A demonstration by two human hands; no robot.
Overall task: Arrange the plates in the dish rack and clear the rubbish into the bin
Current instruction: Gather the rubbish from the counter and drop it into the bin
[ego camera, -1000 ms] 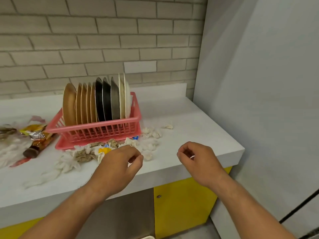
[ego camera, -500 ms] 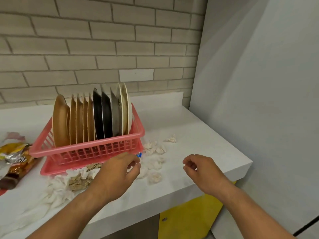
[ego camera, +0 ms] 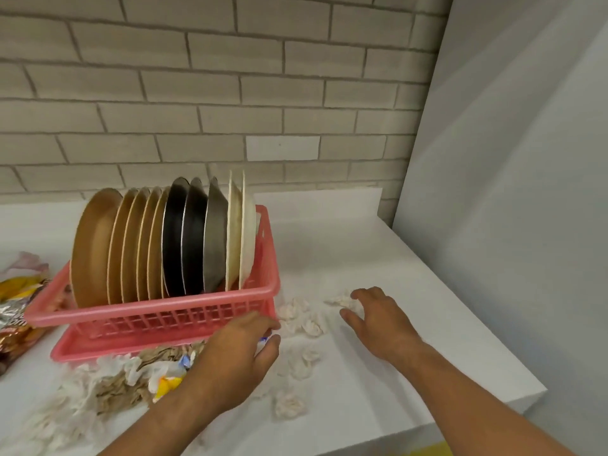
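1. The plates stood on edge in a packed row inside the pink dish rack. That half of the task looked done, so the step in hand was judged to be clearing the rubbish.
2. The rubbish lay on the counter around the rack. Crumpled tissues sat just right of its front right corner, a pile of brown paper and white tissue lay before its front wall, and snack wrappers lay to its left.
3. The left hand hung at the rack's front right corner with its fingers curled. A small blue-and-white scrap showed at its fingertips, but the blur made it impossible to tell whether the hand pinched it.
4. The right hand, further right of the rack, held nothing. Its fingers were spread apart and their tips touched one tissue wad.
5. The next move would likely call for closing the fingers on that wad and sweeping the loose, light tissues together. No bin was in view, so the load would have to be carried away from the rack.
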